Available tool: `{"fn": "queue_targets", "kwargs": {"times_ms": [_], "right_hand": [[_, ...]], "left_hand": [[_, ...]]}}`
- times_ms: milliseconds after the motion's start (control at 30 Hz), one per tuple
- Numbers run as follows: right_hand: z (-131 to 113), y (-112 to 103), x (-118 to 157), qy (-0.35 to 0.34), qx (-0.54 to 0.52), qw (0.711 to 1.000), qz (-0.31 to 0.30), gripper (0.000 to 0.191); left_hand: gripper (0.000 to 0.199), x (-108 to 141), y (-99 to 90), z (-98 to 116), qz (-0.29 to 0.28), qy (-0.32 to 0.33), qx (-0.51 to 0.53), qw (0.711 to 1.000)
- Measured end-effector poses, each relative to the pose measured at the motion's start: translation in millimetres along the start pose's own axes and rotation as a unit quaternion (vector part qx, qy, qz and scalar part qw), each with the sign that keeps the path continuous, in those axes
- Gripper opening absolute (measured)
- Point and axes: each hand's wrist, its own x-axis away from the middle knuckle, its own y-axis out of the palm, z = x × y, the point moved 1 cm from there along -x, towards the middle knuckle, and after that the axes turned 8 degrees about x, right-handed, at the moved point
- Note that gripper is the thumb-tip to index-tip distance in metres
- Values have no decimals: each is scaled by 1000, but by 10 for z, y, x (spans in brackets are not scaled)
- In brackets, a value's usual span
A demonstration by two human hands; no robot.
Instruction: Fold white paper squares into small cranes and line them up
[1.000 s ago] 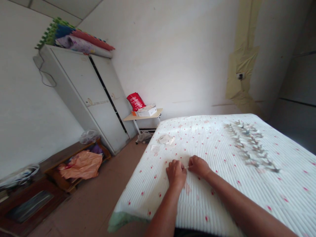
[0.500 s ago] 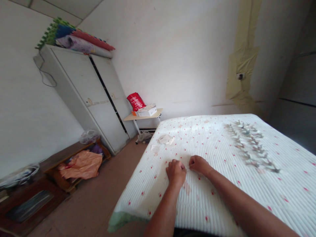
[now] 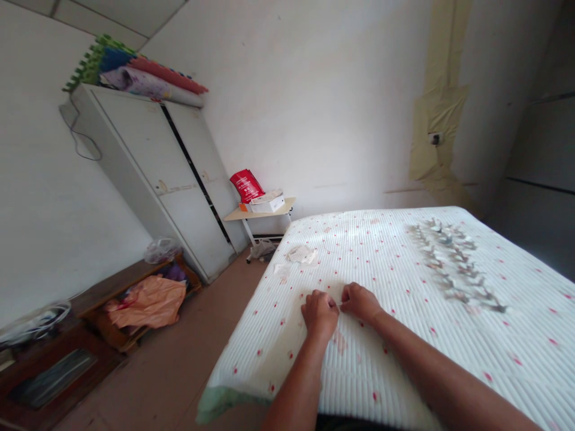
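Note:
My left hand (image 3: 320, 311) and my right hand (image 3: 359, 302) are close together just above the quilted white bedcover (image 3: 341, 389) with red flowers. Fingers of both hands are pinched on a small pale piece of paper (image 3: 339, 304), mostly hidden by them. Ahead and to the left lies a little pile of pale paper pieces (image 3: 302, 254), with a flat sheet (image 3: 283, 270) beside it. Off to the right, several small folded paper figures, crane-like in shape (image 3: 458, 257), stand in rows on the bedcover.
Past the bed's far left corner stands a small table (image 3: 283, 207) with a red bag (image 3: 247, 185) and a white box (image 3: 268, 204). A tall grey cabinet (image 3: 130, 155) and a low wooden cabinet holding an orange plastic bag (image 3: 153, 301) line the left side.
My right hand has moved slightly left, nearer to my left hand. The left hand keeps its place, and the things on the bed have not moved.

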Motion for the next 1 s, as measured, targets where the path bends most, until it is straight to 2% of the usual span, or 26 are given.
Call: {"fn": "queue_targets", "kwargs": {"times_ms": [367,900,1000], "right_hand": [[18,-23,-27,-2,-12,1000,-27,8],[53,-26,-29,-19,-21,999,-28,7],[77,-20,-12,-34,-35,999,-18,11]], "left_hand": [[13,-1,-20,0,-5,4,3,1000],[7,2,-10,-25,-6,3,10,1000],[15,28,6,-50,4,16,23,1000]]}}
